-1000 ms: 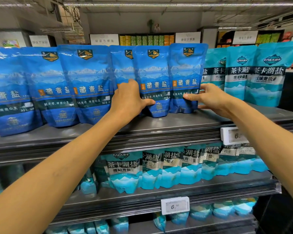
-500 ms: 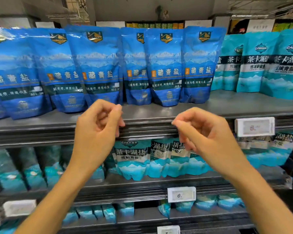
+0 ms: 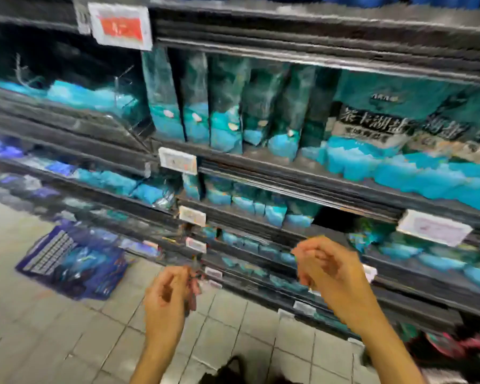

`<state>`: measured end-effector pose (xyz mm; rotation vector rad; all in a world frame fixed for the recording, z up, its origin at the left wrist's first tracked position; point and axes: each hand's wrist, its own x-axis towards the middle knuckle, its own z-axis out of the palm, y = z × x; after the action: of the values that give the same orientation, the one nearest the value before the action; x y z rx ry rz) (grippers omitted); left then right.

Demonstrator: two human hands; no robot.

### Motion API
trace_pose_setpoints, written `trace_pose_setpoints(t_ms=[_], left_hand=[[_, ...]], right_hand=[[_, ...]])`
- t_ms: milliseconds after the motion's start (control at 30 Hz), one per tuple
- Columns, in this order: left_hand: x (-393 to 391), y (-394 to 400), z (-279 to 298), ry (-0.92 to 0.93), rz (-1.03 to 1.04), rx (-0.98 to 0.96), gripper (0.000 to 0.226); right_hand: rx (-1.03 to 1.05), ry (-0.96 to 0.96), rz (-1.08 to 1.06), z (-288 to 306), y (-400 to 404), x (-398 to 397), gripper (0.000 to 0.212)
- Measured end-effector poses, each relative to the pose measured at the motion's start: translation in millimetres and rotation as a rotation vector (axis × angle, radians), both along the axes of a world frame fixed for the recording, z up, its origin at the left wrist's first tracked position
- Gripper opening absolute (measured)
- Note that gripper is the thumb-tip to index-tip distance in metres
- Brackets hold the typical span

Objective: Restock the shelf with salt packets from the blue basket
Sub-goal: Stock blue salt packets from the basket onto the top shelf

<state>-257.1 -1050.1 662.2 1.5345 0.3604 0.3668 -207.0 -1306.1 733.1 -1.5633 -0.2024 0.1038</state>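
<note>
The view is blurred by motion. The blue basket [image 3: 72, 261] stands on the tiled floor at the lower left, close to the foot of the shelving, with blue packets inside. My left hand [image 3: 168, 300] hangs in front of the lowest shelves, fingers loosely curled and holding nothing. Further right and a little higher, my right hand [image 3: 330, 273] is the same, fingers loosely curled and empty. Teal salt packets [image 3: 377, 126] fill the dark shelf [image 3: 302, 173] above both hands. The top shelf's blue packets are barely in view at the upper edge.
Several dark shelf tiers run from upper left to lower right, each with white price tags [image 3: 178, 161] on its front edge. A red-and-white tag [image 3: 121, 30] hangs at the upper left. Grey floor tiles [image 3: 39, 328] spread out at the lower left. A dark object [image 3: 233, 370] sits at the bottom edge.
Both hands let go of the blue packets on the top shelf and dropped away. My view swung down and left, bringing the lower shelves, floor and blue basket into sight.
</note>
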Motion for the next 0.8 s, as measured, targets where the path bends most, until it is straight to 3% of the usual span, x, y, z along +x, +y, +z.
trace_pose_setpoints(t_ms=[200, 367, 433, 500, 600, 800], left_hand=[[-83, 16, -52, 0.236, 0.170, -0.042, 0.030], [-125, 13, -54, 0.271, 0.373, -0.075, 0.022], [-144, 13, -59, 0.288, 0.458, -0.097, 0.024], [-165, 13, -64, 0.324, 0.536, -0.099, 0.024], [-202, 14, -74, 0.369, 0.648, -0.104, 0.022], [-276, 20, -91, 0.465, 0.890, -0.158, 0.021]], right_hand=[[-0.161, 0.181, 0.115, -79, 7, -47, 0.014], [-0.213, 0.355, 0.265, -131, 23, -84, 0.011], [-0.278, 0.398, 0.393, -150, 33, -92, 0.022], [-0.330, 0.411, 0.509, -158, 45, -97, 0.032], [-0.374, 0.389, 0.703, -157, 69, -103, 0.022], [-0.405, 0.496, 0.881, -160, 163, -96, 0.020]])
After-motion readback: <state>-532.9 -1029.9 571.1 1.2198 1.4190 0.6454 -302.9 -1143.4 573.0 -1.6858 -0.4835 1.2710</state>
